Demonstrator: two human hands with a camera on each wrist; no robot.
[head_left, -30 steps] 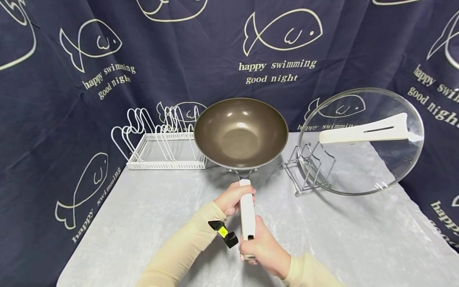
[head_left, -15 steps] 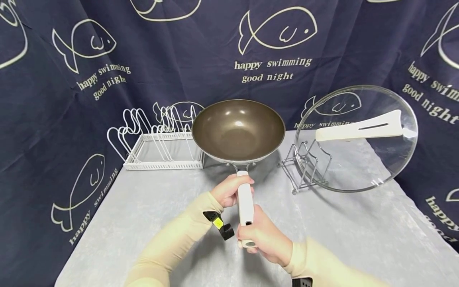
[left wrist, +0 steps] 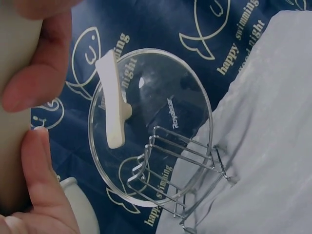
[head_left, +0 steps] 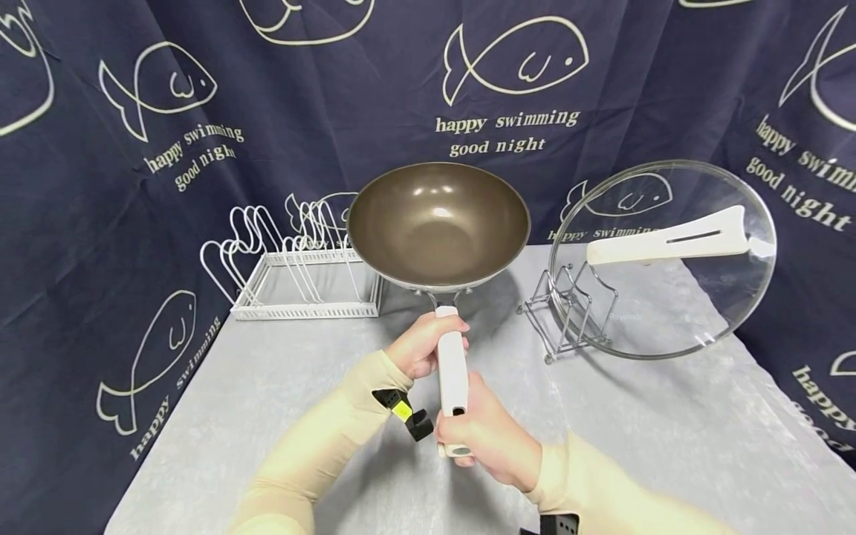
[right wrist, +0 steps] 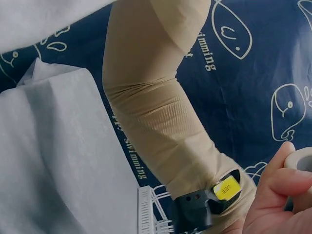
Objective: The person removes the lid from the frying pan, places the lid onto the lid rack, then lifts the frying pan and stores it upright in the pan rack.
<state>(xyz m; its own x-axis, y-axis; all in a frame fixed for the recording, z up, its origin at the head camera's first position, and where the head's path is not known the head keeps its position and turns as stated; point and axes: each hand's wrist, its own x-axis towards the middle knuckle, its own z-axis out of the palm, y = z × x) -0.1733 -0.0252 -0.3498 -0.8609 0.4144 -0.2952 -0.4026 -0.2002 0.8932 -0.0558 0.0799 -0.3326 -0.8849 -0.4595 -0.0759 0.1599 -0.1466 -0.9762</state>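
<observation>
A wok (head_left: 438,223) with a brown inside and a long white handle hangs over the middle of the table, its open side facing me. My left hand (head_left: 423,348) grips the handle near the bowl, thumb across the top. Lower down, my right hand (head_left: 491,431) is wrapped round the handle's end. In the left wrist view, the left fingers (left wrist: 41,68) curl round the pale handle, and part of the wok's outer wall (left wrist: 80,207) shows below. The right wrist view has the right hand (right wrist: 278,195) round the handle's round end (right wrist: 302,161).
To the left stands a white wire rack (head_left: 301,308) with upright loops. On the right a glass lid (head_left: 689,297) with a white handle leans in a small metal rack (head_left: 568,319). A dark blue fish-print curtain (head_left: 374,89) backs the grey table (head_left: 267,401).
Both hands have raised the wok and drawn its handle slightly left; the bowl sits higher in the head view. The lid and both racks stay in place.
</observation>
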